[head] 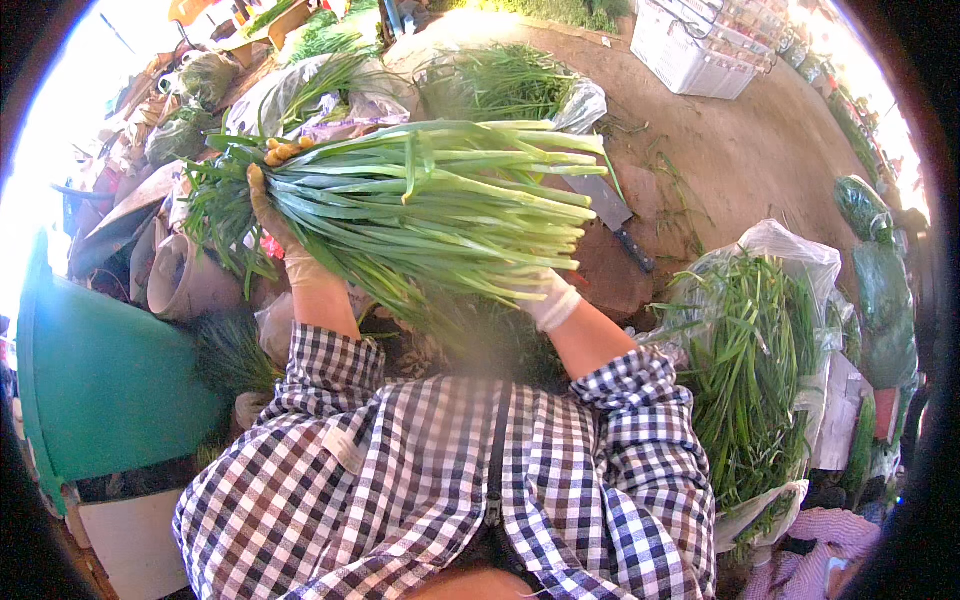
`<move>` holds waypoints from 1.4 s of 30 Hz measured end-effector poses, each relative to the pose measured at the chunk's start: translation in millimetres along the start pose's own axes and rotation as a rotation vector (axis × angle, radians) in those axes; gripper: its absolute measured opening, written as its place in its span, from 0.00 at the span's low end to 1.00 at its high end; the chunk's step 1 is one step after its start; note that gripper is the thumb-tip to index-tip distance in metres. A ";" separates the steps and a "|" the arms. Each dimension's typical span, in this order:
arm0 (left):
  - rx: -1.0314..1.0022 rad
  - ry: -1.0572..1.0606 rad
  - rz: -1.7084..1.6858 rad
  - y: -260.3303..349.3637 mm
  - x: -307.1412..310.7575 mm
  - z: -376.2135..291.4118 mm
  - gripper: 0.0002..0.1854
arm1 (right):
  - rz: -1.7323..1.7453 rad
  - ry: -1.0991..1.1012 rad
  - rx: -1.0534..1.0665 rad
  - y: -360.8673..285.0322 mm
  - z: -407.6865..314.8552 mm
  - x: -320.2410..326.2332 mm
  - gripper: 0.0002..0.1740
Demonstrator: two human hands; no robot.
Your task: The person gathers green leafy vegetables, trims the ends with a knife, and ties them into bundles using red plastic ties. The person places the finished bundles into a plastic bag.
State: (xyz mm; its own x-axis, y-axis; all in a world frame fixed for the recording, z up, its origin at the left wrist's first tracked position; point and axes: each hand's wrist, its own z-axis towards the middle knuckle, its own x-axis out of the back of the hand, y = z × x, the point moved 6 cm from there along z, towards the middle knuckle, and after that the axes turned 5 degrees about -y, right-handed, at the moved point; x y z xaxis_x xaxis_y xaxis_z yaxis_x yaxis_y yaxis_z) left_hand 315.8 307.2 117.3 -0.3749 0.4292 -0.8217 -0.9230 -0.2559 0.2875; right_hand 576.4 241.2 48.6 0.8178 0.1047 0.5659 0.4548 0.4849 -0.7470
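Note:
A large bunch of long green leafy stalks [450, 187] lies sideways in front of my chest, its pale cut ends to the right. My left hand [276, 184], in a stained glove, grips the leafy end, fingers curled round it. My right hand [544, 296], in a pale glove, is under the pale ends; the stalks hide most of its fingers, so its grip cannot be made out. Beyond the pale ends, a cleaver [611, 214] with a dark handle lies on a brown round board [626, 281], partly under the stalks.
An open plastic bag of green stalks [750, 375] stands at the right. Another bag of greens [510, 82] lies ahead, with stacked white crates [697, 52] beyond. At the left are a green panel [112, 375] and a pale bucket [184, 277]. Loose leaves lie on the ground.

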 end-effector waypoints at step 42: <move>-0.181 0.189 0.205 76.1 40.4 -14.8 0.15 | -0.355 -0.839 -0.499 17.1 -123.1 20.7 0.22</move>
State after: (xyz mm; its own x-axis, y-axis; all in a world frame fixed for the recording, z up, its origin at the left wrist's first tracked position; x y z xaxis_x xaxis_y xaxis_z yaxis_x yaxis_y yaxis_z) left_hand 231.7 292.2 98.7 -0.5127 0.1886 -0.8376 -0.7933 -0.4772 0.3781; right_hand 644.5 144.7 4.5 0.1870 0.6897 0.6995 0.8722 0.2110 -0.4413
